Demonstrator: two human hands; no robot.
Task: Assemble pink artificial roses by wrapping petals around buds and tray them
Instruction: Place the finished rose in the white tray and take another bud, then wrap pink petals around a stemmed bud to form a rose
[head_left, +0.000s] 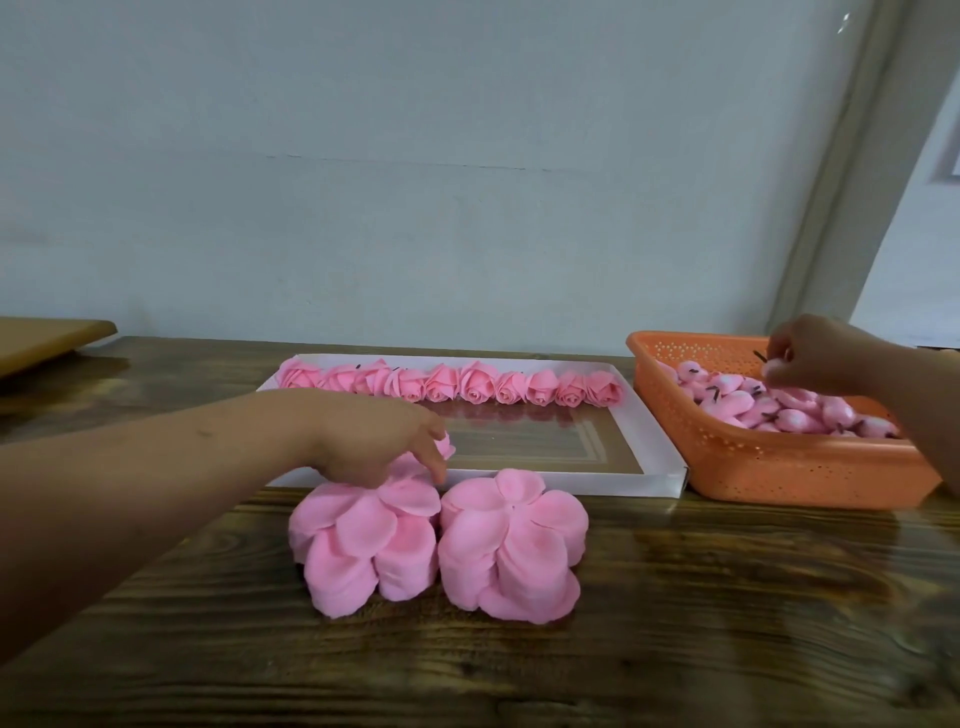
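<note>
Pink petal stacks (439, 540) sat on the table (727, 597) just in front of the white tray (660, 457), whose far edge carried one row of finished roses (452, 387). The left hand (374, 441) rested on the left stack, fingers (434, 462) loosely spread and touching the top petal, seemingly lifting it. Right of the tray, the right hand (810, 358) pinched a bud (774, 370) above the orange basket (779, 467) of buds. This looked like the gathering step; next, bud and petal must meet for wrapping.
</note>
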